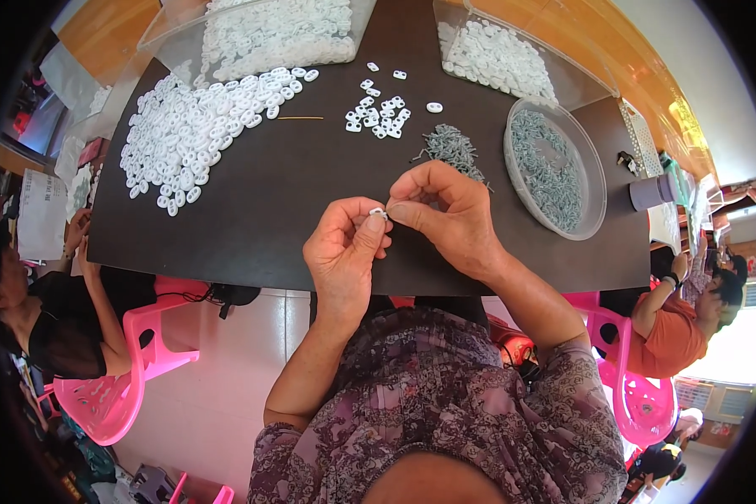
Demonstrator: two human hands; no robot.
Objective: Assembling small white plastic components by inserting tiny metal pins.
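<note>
Near the table's front edge, my left hand (349, 244) pinches a small white plastic piece (379, 212) between thumb and fingers. My right hand (445, 214) meets it from the right, thumb and forefinger closed together at the piece; whatever is in that pinch is too small to make out. Just beyond my right hand lies a loose pile of small grey screws (452, 148). Farther off is a scattered group of small white two-holed pieces (381, 115). A large heap of white oval two-holed pieces (176, 139) spreads over the left of the table.
On the right stands a round clear tub (597, 197) of grey screws. Two clear bins of white pieces, left (277, 29) and right (500, 59), line the back. A thin yellowish strip (300, 118) lies beside the heap. People sit on pink chairs (134, 370) at both sides.
</note>
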